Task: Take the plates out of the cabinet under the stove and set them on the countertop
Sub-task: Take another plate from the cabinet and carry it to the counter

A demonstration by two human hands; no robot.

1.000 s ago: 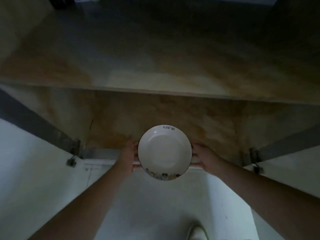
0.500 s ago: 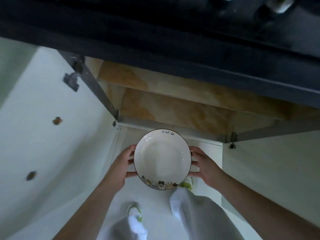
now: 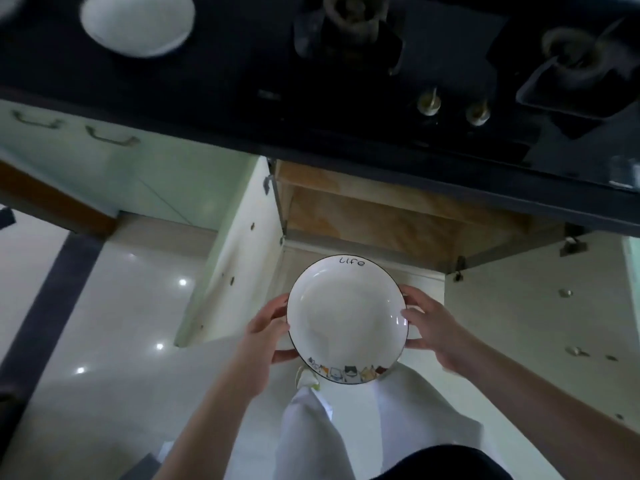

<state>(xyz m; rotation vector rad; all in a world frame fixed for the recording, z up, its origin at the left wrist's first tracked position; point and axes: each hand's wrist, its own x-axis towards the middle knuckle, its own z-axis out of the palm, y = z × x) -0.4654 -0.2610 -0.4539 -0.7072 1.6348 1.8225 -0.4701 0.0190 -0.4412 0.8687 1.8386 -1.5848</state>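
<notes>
I see the plate (image 3: 347, 318) held level at lower centre of the frame, in front of the open cabinet (image 3: 374, 216) and below the dark countertop (image 3: 221, 109) that runs across the top. My left hand (image 3: 268, 336) grips its left rim, fingers curled along the edge and thumb tucked under the lower side. My right hand (image 3: 431, 327) grips the right rim, fingers wrapped over the edge. Both forearms reach up from the bottom of the frame, bent slightly inward. The plate is white with a dark rim line, lettering at its far edge and small cartoon figures at its near edge. Another white plate (image 3: 136, 22) sits on the countertop at upper left, beside the stove (image 3: 450, 64)
</notes>
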